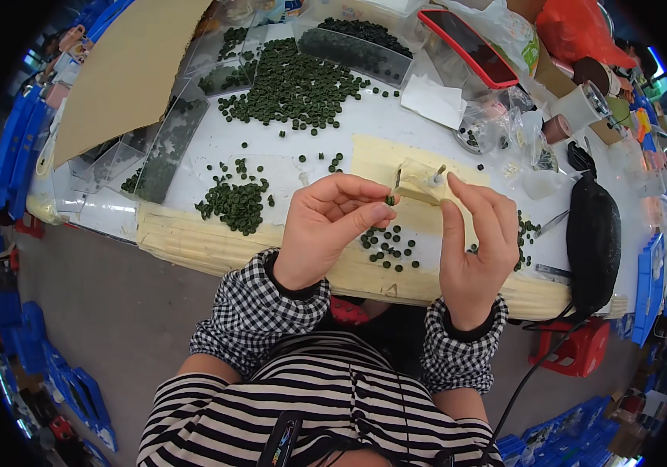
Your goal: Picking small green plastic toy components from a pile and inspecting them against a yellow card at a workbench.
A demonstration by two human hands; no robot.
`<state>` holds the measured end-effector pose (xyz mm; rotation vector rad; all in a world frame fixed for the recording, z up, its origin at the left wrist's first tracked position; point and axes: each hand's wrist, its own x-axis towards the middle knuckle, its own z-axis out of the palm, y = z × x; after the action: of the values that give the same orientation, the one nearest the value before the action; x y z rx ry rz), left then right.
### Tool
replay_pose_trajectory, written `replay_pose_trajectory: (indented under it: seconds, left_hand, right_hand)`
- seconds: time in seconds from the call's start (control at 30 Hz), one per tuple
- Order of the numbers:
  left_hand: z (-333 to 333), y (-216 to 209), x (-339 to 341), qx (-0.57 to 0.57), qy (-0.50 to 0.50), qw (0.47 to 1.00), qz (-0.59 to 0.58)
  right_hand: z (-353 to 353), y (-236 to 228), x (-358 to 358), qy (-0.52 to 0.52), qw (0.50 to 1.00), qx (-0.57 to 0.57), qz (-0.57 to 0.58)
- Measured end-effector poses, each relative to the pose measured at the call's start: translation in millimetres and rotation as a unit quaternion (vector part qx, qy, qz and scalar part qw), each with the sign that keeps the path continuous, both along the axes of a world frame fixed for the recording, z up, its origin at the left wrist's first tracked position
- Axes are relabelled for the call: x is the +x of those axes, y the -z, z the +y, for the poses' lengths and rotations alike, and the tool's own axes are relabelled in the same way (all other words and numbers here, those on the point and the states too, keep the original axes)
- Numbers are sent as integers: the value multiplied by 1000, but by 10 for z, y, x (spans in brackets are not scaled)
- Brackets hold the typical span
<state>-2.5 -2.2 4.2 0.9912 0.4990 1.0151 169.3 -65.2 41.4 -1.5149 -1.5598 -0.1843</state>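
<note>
Between thumb and index finger, my left hand point(332, 222) pinches a small dark green round piece point(390, 200). Just right of it stands a small cream-coloured block point(419, 180) with a short metal pin point(441, 170) on top. At the block's right side is my right hand point(480, 233), its thumb and index finger apart, with nothing visible between them; whether the fingertips touch the block I cannot tell. Several loose green pieces point(386, 253) lie on the table below and between my hands. A denser pile of green pieces point(234, 204) sits to the left.
A large heap of green pieces point(290, 86) spreads at the back, beside a clear bin point(357, 58). Cardboard point(127, 74) leans at the left. A red-cased phone point(469, 47) lies back right, tweezers point(553, 223) and a black pouch point(594, 241) at the right.
</note>
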Motion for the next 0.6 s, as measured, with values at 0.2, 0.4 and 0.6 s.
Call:
replay_pose_trajectory:
  seconds: [0.2,0.4,0.6]
  left_hand:
    - [0,10,-17,-3,21,1000,-21]
    - [-8,-11,-13,15,22,999,-17]
    - [-2,4,-10,36,21,999,-22]
  right_hand:
    - [-106,16,-180,-105,989,-28,97]
    - [-119,67,-230,-130,984,-35,114]
    - [-123,122,-240,-146,978,-36,143]
